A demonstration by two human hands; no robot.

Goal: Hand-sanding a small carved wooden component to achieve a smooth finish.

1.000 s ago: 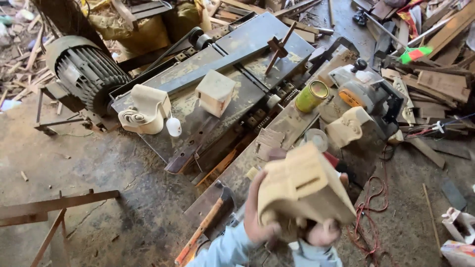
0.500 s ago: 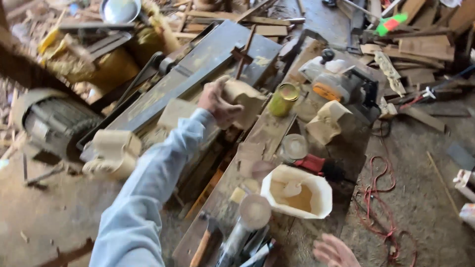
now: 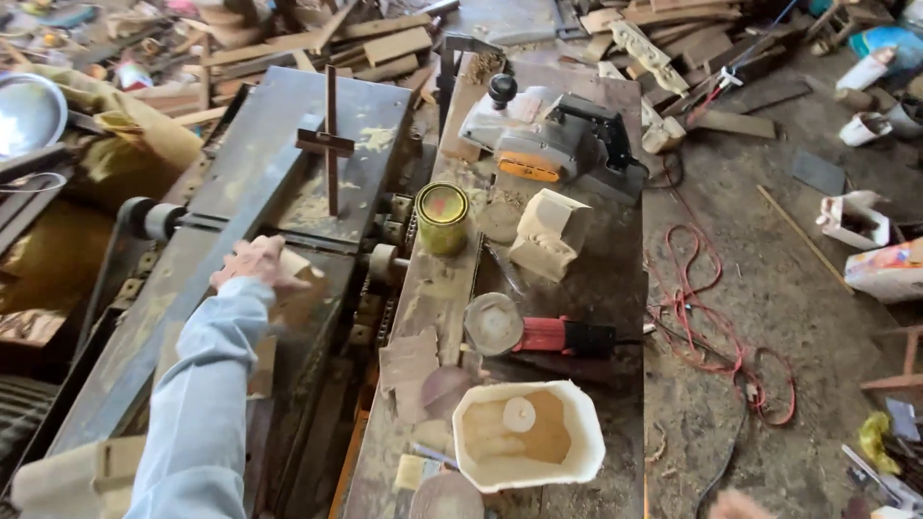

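A wood block (image 3: 293, 272) is grasped from above by the left hand (image 3: 255, 264) on the dark planer table (image 3: 240, 163), left of the bench (image 3: 567, 288). Only fingertips of the right hand (image 3: 735, 504) are seen at the near edge; its grip cannot be told. A yellow can (image 3: 442, 217) stands to the right of the block.

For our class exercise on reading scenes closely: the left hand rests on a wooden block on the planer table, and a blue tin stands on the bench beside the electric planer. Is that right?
Not quite. The head view shows the tin is yellow-green, not blue. The rest holds: the left hand rests on the wooden block on the planer table, and the tin stands beside the electric planer.
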